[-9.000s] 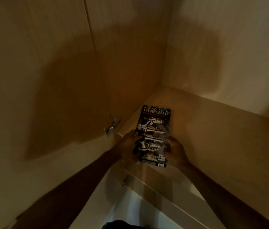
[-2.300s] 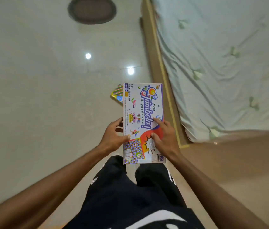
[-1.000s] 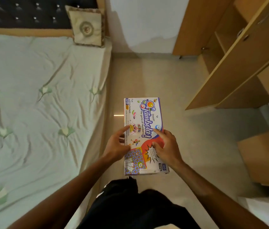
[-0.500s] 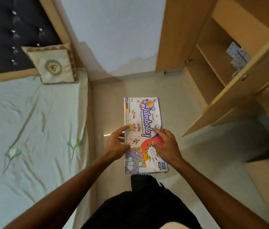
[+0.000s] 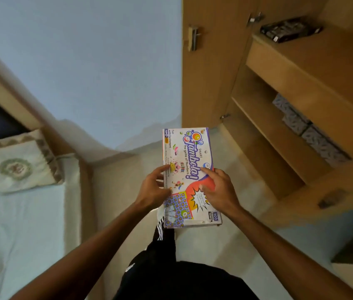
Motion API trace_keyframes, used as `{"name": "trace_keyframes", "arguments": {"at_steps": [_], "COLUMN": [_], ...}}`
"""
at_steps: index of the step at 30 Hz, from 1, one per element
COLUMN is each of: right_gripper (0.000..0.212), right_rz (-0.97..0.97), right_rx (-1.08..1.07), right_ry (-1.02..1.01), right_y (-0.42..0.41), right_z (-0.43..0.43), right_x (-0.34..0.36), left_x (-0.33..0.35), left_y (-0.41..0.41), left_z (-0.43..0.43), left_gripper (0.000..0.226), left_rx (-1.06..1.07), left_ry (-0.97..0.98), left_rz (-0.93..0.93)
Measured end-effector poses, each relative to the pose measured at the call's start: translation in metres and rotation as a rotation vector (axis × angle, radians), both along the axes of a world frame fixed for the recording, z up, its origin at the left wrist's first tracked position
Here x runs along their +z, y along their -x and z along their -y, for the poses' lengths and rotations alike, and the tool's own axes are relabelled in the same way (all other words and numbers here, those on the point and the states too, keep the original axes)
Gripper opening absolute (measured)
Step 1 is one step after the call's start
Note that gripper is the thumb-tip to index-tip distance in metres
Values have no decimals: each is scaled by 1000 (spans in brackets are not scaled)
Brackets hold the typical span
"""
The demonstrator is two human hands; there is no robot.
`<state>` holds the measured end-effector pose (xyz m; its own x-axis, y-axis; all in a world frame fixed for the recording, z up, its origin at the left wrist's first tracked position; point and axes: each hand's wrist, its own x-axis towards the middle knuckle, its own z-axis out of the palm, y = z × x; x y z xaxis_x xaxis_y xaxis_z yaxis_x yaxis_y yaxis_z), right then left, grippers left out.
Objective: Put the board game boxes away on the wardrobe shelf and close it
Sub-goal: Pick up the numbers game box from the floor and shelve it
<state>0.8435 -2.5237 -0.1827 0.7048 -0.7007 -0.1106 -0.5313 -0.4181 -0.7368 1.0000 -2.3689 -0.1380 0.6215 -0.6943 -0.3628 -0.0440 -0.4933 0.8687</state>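
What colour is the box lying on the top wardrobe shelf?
Black, with pale markings; head view shows the box.

**Print on the game box**

The game box (image 5: 189, 169) held flat between the left hand (image 5: 152, 189) and the right hand (image 5: 218, 189) carries nearly all the readable text. Its lid shows "SMART" above the large purple title "Tambola!", with "The game of Numbers" beside it. Along the far left edge runs "Fun with Excitement" and an "age 8+" tag. The near right corner reads "300 TICKETS". The dark box (image 5: 290, 29) on the wardrobe shelf (image 5: 322, 61) has print too small to read.
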Motion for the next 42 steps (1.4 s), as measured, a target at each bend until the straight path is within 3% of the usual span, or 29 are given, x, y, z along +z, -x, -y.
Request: {"name": "trace_keyframes", "arguments": {"at_steps": [7,14,24,36,40,42], "right_gripper": [56,51,47,45,41,40], "right_rz": [15,69,138,149,135,134], "right_rx": [-220,-424,-527,-626,-690,-711], "right_ry": [4,40,191,123,103,86], "right_y": [-80,-120,-148,-173,-179,-181], "right_z": [137,281,524,751,812,836], "right_x": [12,40,73,105,100,99], "left_x": [6,28,58,84,85,86], "left_y": [-112,-174,-204,-222,-227,-231], "left_z": [179,364,632,882,936,957], "left_gripper": [67,67,65,64,87,106], "left_rx": [-242,-442,-521,-616,-806,-940], "left_ry": [19,75,207,168,92,14], "left_rz": [38,43,75,214,10,14]}}
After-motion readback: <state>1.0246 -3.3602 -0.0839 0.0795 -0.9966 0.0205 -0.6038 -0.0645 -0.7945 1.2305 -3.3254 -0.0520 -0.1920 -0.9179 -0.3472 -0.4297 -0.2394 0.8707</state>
